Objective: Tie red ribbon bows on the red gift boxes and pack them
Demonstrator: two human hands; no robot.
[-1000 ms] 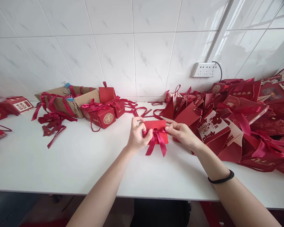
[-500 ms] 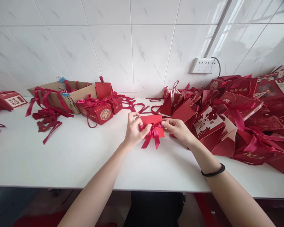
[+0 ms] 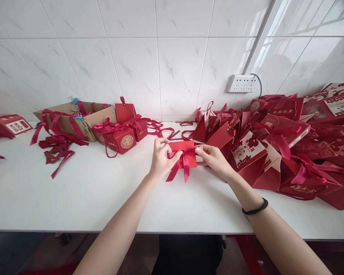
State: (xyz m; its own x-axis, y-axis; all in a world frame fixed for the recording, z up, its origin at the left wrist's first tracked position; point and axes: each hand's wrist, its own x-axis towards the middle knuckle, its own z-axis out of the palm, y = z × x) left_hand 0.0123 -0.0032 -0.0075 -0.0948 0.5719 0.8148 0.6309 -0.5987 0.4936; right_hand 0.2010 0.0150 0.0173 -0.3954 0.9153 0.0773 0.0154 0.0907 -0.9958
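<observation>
From over here the red card (image 3: 181,145) is at mid desk (image 3: 88,198), left grip (image 3: 161,159) pinching it and the bow (image 3: 186,164) from 9 o'clock, right grip (image 3: 213,158) pinching its 3 o'clock edge, so imo press that bow flat and tug gently.

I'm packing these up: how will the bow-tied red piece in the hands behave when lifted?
The red piece probably feels stiff, since its top edge runs straight. It seems light: fingertips pinch it. Its ribbon tails will likely flop, draping loosely downward.

Bare forearms (image 3: 122,221), black right wristband (image 3: 256,210)
</observation>
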